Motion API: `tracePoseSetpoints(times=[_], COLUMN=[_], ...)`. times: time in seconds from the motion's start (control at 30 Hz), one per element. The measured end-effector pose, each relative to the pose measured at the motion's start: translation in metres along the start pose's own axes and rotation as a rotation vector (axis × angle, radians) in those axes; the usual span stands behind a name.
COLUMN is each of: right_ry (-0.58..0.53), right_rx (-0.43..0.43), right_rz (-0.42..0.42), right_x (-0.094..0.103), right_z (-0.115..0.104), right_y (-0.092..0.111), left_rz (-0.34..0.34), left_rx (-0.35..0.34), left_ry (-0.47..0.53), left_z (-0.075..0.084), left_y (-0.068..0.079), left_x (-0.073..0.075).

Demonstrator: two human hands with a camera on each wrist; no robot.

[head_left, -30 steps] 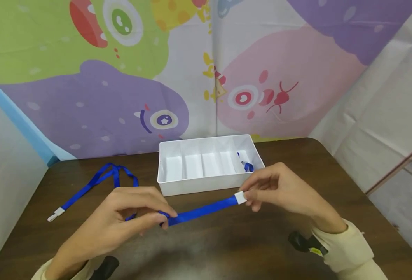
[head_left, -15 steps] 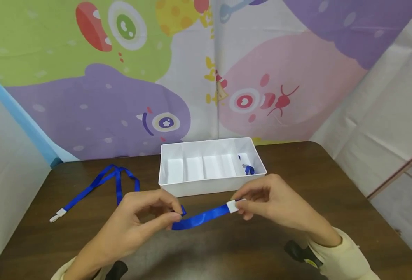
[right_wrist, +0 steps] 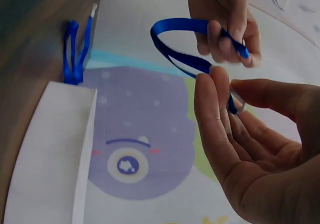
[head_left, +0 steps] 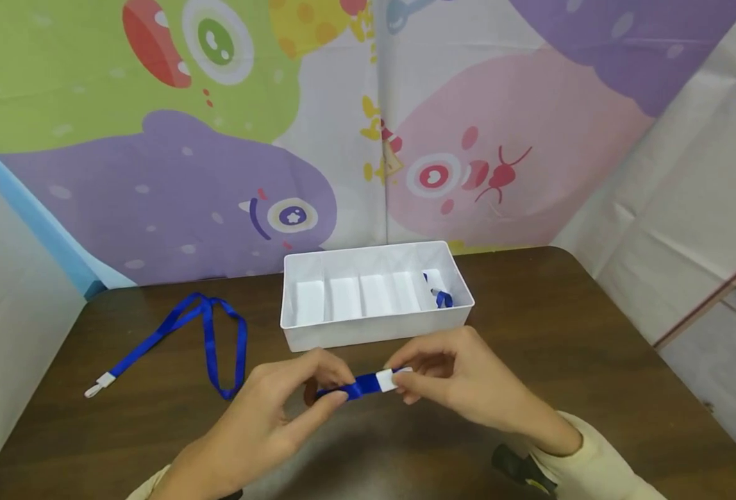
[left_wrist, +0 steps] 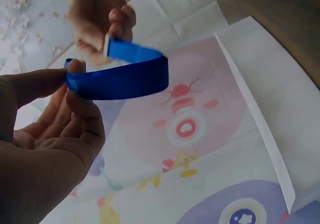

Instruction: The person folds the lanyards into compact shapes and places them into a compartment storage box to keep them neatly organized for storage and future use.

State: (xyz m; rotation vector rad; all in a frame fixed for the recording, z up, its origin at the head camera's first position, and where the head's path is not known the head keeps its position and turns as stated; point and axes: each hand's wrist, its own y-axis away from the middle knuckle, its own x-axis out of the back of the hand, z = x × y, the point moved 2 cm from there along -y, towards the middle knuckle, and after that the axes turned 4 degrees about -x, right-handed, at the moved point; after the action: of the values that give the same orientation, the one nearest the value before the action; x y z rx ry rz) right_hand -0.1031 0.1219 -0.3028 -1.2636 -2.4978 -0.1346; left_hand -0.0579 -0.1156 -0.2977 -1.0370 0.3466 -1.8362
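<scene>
In the head view, my left hand [head_left: 280,410] pinches a blue lanyard [head_left: 360,386] between thumb and fingers. At its white end piece [head_left: 385,380], my right hand [head_left: 458,378] pinches the other side. The hands are close together above the table, just in front of a white divided box [head_left: 374,332]. Between them the strap bows out in a loop, as the left wrist view shows on the blue strap [left_wrist: 120,84]. Another blue lanyard [head_left: 155,335] with a white clip [head_left: 101,384] lies spread on the table at left. A coiled blue lanyard [head_left: 444,299] sits in the box's rightmost compartment.
The brown wooden table [head_left: 530,305] carries the box near its back edge. Behind it hangs a cartoon-printed cloth [head_left: 355,167], with white cloth at both sides. The box's other compartments show bare white floors.
My hands have come closer together, so the strap between them is shorter. The right hand moved left with the white end piece; the left hand moved right. The lanyard at left stayed put.
</scene>
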Motion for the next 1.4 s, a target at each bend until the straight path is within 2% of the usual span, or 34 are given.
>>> tracePoseSetpoints(times=[0.1,0.2,0.37,0.5,0.73,0.93,1.1,1.27,1.4], right_ry=[-0.057,-0.095,-0.165,-0.194,-0.116,-0.082,-0.064,-0.082,-0.088], right_rx=[0.016,0.047,0.070,0.072,0.112,0.093,0.134,0.140,0.115], right_rz=[0.000,-0.010,-0.088,-0.105,-0.049,-0.021,-0.023,-0.053,-0.072], right_x=[-0.007,-0.013,-0.021,-0.024,-0.031,-0.024,-0.019,-0.017,-0.011], right_z=[0.000,0.000,0.001,0.002,0.004,0.002,0.001,0.002,0.000], right_y=[0.000,0.000,0.000,0.000,0.001,0.002,0.002,0.002,0.002], left_rz=[0.026,0.043,0.059,0.092,0.093,0.101,0.067,0.073,0.084], left_rx=[-0.038,-0.049,-0.013,-0.002,0.014,-0.037,-0.089,-0.133,-0.149], left_ry=[-0.012,-0.017,-0.028,-0.076,-0.190,-0.378,-0.472,-0.516,-0.510], left_z=[-0.001,-0.002,-0.002,-0.001,0.003,0.004,0.002,0.000,0.000], left_y=[0.000,0.001,0.002,0.002,0.004,0.003,0.003,0.003,0.002], left_x=[-0.007,-0.012,-0.019,-0.022,-0.030,-0.027,-0.030,-0.033,-0.029])
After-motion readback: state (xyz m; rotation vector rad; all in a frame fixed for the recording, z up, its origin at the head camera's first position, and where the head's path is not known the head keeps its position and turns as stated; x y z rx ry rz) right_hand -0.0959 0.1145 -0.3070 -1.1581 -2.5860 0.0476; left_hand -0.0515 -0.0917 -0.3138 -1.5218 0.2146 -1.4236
